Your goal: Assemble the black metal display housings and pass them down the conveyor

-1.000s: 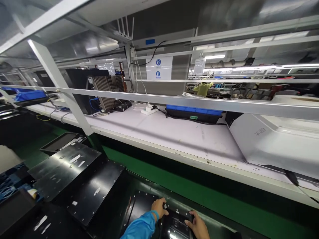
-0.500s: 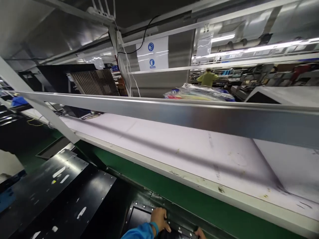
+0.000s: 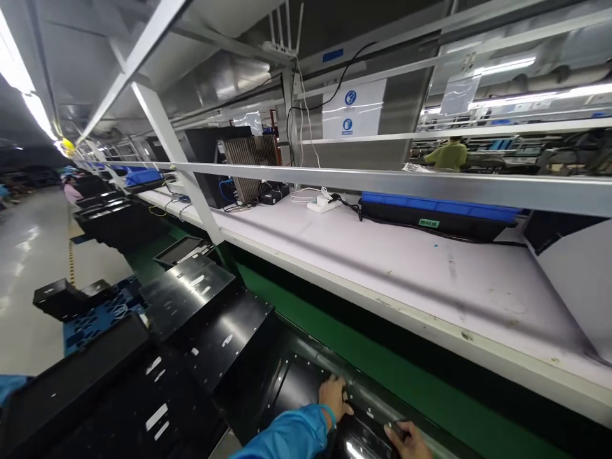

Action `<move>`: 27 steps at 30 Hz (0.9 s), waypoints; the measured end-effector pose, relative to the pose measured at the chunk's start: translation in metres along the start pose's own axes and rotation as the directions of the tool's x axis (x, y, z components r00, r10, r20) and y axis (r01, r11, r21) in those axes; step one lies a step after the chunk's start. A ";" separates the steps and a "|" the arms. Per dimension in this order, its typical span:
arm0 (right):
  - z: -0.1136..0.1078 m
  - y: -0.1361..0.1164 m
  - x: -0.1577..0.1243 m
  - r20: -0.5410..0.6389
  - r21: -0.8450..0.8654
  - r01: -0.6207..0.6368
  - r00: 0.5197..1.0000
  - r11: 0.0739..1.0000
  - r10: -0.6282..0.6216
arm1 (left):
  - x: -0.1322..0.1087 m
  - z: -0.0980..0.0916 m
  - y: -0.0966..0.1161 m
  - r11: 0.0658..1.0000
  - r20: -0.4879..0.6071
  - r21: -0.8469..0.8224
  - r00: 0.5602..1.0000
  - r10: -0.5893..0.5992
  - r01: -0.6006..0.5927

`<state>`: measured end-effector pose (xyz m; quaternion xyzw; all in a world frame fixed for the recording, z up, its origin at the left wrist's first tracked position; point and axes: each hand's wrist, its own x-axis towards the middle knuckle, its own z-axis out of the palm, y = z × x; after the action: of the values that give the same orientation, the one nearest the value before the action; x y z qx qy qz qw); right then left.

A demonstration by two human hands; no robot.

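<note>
At the bottom of the head view lies a glossy black panel (image 3: 299, 387) with a row of pale holes along its edges. My left hand (image 3: 335, 396), in a blue sleeve with a blue band at the wrist, has its fingers curled over the panel's far edge, the thumb pointing right. To its right, my right hand (image 3: 410, 440) is closed in a pinch at the same edge. Something small and dark shows between those fingers, too little of it to name. The lower part of the panel is cut off by the frame.
A long white bench (image 3: 344, 239) runs beyond the panel, a metal rail (image 3: 335, 177) above it. On it stand a blue-and-black bin (image 3: 430, 217) and a power strip (image 3: 321, 204). More black panels (image 3: 229, 338) are stacked left, near a blue pallet (image 3: 100, 319). Another person (image 3: 449, 153) is in the background.
The view has swung left and down, bringing the aisle and pallet into sight. My right hand shows more fully, pinched at the panel's edge. My left hand still grips the panel.
</note>
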<state>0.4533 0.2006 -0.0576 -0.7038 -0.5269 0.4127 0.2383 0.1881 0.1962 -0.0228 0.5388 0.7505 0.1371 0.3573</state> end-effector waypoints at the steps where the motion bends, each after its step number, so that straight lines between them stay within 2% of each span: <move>1: 0.000 0.001 -0.008 -0.038 -0.045 -0.024 0.999 0.999 0.022 | -0.017 0.001 -0.011 1.000 -0.065 -0.009 0.998 0.023 -0.023; 3: 0.005 0.008 -0.028 -0.119 -0.120 -0.072 0.991 0.990 0.057 | -0.054 0.003 -0.045 1.000 -0.186 0.006 0.983 0.001 0.000; 4: 0.010 0.013 -0.040 -0.149 -0.147 -0.086 0.987 0.985 0.064 | -0.073 0.004 -0.067 0.998 -0.235 0.025 0.971 -0.053 0.060; 6: 0.025 0.022 -0.068 -0.155 -0.186 -0.058 0.987 0.981 0.029 | -0.108 0.002 -0.113 0.966 -0.309 0.052 0.924 -0.225 0.252; 8: 0.046 0.021 -0.097 -0.083 -0.199 0.059 0.994 0.978 -0.077 | -0.136 -0.002 -0.154 0.908 -0.341 0.022 0.857 -0.387 0.419; 10: 0.073 0.006 -0.125 0.061 -0.193 0.183 0.983 0.964 -0.174 | -0.155 -0.008 -0.180 0.883 -0.336 -0.024 0.829 -0.448 0.468; 11: 0.088 -0.007 -0.137 0.160 -0.196 0.215 0.970 0.957 -0.185 | -0.161 -0.011 -0.187 0.885 -0.332 -0.040 0.830 -0.449 0.463; 13: 0.116 -0.038 -0.156 0.360 -0.222 0.184 0.928 0.958 -0.095 | -0.169 -0.014 -0.192 0.896 -0.341 -0.049 0.836 -0.430 0.441; 16: 0.148 -0.075 -0.173 0.513 -0.393 0.245 0.858 0.886 -0.010 | -0.176 -0.012 -0.190 0.915 -0.358 -0.032 0.850 -0.387 0.402; 19: 0.164 -0.086 -0.183 0.520 -0.472 0.241 0.853 0.848 0.047 | -0.181 -0.012 -0.192 0.929 -0.354 -0.066 0.862 -0.364 0.365; 21: 0.169 -0.085 -0.189 0.517 -0.487 0.231 0.854 0.842 0.065 | -0.180 -0.017 -0.195 0.912 -0.331 -0.162 0.850 -0.411 0.378; 25: 0.173 -0.081 -0.192 0.534 -0.495 0.243 0.842 0.834 0.072 | -0.165 -0.044 -0.205 0.834 -0.261 -0.317 0.804 -0.535 0.452; 27: 0.173 -0.081 -0.190 0.540 -0.476 0.225 0.838 0.850 0.080 | -0.159 -0.063 -0.212 0.817 -0.238 -0.358 0.802 -0.547 0.452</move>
<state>0.2456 0.0323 -0.0273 -0.5745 -0.6913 0.4258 -0.1038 0.0208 -0.0176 -0.0414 0.2318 0.8878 0.2312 0.3233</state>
